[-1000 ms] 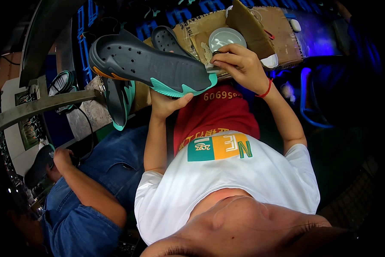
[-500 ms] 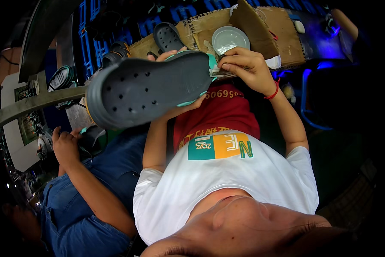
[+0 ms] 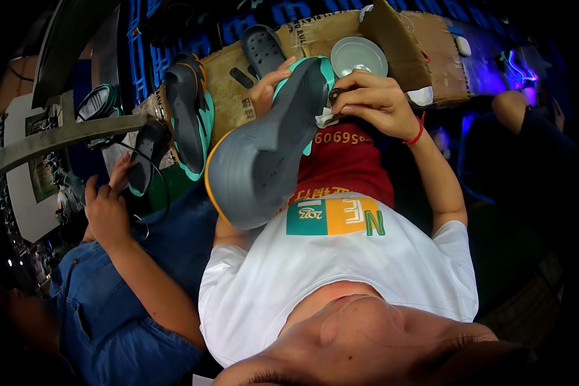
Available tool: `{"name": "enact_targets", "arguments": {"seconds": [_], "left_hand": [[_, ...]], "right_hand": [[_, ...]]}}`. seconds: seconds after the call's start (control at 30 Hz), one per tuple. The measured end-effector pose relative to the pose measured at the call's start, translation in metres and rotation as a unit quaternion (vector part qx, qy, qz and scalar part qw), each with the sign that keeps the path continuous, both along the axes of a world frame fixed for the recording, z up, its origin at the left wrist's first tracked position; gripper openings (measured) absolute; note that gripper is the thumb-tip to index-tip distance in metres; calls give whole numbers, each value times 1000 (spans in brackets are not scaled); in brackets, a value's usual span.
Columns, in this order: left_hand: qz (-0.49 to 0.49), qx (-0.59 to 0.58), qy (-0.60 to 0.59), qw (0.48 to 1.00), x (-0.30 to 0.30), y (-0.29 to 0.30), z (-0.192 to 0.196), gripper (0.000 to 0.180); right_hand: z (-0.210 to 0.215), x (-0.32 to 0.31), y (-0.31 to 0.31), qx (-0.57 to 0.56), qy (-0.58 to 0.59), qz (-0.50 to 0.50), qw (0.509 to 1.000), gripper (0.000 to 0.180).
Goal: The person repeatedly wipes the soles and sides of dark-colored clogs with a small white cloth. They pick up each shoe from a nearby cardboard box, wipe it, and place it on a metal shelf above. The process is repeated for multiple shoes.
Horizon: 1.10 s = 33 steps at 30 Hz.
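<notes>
A large dark grey clog (image 3: 254, 170) with an orange edge at the toe and teal trim at the heel is tilted in front of my chest. My left hand (image 3: 268, 88) grips it near the heel; part of this hand is behind the shoe. Beside the heel, my right hand (image 3: 376, 106) pinches a small dark round piece (image 3: 334, 96) between thumb and fingers. A crumpled white scrap (image 3: 326, 119) shows just below those fingertips; whether I hold it too is unclear. Behind my right hand stands a round pale dish (image 3: 360, 55) with a little clear liquid or shine inside.
Cardboard (image 3: 440, 58) covers the bench, with an upright flap (image 3: 392, 38). A dark perforated clog (image 3: 262, 50) and a dark oval strap (image 3: 242, 78) lie there; grey-teal clogs (image 3: 189, 112) rest at left. A co-worker in denim (image 3: 128, 315) holds another shoe (image 3: 149, 154). A metal bar (image 3: 64, 147) crosses at left.
The clog has turned, its toe swinging down and right, uncovering the clogs at left. My right hand moved slightly right, still pinching. The co-worker's shoe has come up.
</notes>
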<state>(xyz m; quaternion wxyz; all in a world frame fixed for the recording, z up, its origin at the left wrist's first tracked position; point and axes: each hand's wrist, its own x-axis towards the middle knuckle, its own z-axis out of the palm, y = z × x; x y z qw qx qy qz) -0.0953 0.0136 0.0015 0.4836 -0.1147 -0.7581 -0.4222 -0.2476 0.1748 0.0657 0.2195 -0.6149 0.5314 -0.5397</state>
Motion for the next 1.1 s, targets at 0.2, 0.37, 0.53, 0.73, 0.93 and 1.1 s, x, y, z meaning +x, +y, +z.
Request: {"name": "enact_targets", "arguments": {"seconds": [0.2, 0.37, 0.53, 0.73, 0.93, 1.1], "left_hand": [[28, 2, 88, 996, -14, -9, -17, 62], [37, -19, 139, 989, -27, -10, -22, 60], [-5, 39, 12, 999, -16, -22, -47, 65], [35, -112, -11, 993, -47, -8, 68, 81], [-113, 157, -32, 981, -166, -13, 204, 40], [-64, 108, -19, 992, -284, -137, 288, 59]], "right_hand": [[5, 16, -3, -29, -38, -16, 999, 11], [12, 23, -2, -27, 0, -13, 1000, 13], [17, 19, 7, -38, 3, -2, 999, 13], [13, 9, 46, -183, -212, -193, 940, 8], [21, -1, 74, -308, -262, -234, 884, 9], [31, 8, 81, -278, -239, -221, 904, 8]]}}
